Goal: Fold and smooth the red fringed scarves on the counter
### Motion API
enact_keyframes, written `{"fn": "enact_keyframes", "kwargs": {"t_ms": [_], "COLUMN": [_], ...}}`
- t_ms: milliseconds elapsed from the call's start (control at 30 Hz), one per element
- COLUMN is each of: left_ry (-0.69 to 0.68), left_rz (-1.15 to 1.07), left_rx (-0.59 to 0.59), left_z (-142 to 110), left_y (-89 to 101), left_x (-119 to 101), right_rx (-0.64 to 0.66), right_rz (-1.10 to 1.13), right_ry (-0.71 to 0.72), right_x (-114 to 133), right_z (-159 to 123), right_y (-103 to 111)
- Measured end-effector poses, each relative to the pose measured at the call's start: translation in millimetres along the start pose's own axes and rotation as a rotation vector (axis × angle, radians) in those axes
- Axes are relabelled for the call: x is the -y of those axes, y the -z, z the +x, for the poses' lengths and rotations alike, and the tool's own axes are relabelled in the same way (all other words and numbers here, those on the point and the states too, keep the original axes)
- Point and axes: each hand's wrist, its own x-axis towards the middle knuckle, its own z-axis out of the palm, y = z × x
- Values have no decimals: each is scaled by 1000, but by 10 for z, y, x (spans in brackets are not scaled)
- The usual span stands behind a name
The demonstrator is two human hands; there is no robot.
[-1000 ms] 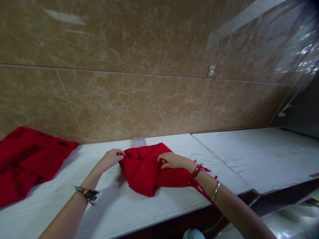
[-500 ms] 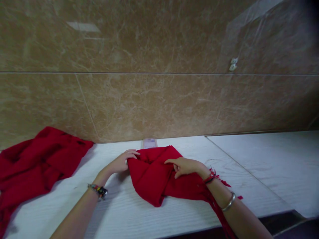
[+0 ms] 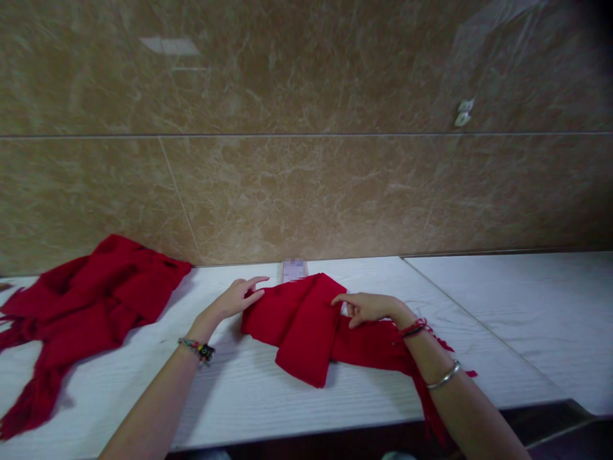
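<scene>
A folded red scarf with a fringed end lies in the middle of the white counter. My left hand rests at the scarf's left edge, fingers stretched out and touching the cloth. My right hand lies on the scarf's right part, index finger extended along the fold, the other fingers loosely curled. The fringe trails under my right wrist, which wears a red thread and a metal bangle. A beaded band is on my left wrist.
A second red scarf lies crumpled at the counter's left, against the brown marble wall. A small pale card stands at the wall behind the folded scarf. A second white counter slab extends right. The counter's front edge runs near my arms.
Both hands have let go of the pinched cloth and now lie flat on it. The scarf has been folded narrower and flatter. The view has shifted left.
</scene>
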Motion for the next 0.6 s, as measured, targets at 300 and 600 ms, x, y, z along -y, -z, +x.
{"fn": "enact_keyframes", "kwargs": {"t_ms": [300, 600], "left_ry": [125, 508], "left_rz": [-64, -643], "left_rx": [7, 143], "left_z": [2, -142], "left_y": [-29, 48], "left_x": [254, 164], "right_rx": [21, -641], "right_rz": [30, 282], "right_ry": [-16, -244], "right_x": [-116, -380], "right_z": [18, 522], "right_y": [1, -8]}}
